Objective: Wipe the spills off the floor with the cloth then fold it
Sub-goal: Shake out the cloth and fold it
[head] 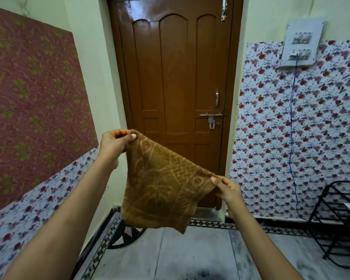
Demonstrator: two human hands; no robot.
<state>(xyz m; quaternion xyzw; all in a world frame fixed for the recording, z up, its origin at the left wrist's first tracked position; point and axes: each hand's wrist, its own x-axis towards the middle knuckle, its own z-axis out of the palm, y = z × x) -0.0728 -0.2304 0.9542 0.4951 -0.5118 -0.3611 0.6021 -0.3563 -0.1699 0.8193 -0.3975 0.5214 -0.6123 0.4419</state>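
Observation:
A brown patterned cloth (160, 184) hangs in the air in front of the door, stretched between my two hands. My left hand (114, 143) pinches its upper left corner, held higher. My right hand (227, 188) pinches the right corner, lower down. The rest of the cloth droops below them, its bottom edge well above the grey tiled floor (190, 257). Dark smudges show on the floor near the bottom of the view.
A shut brown wooden door (176, 77) stands straight ahead. A black wire rack (339, 225) stands at the right by the floral wall. A dark round object (127, 237) lies on the floor at the left wall. A blue cable (291, 138) hangs from a switchboard.

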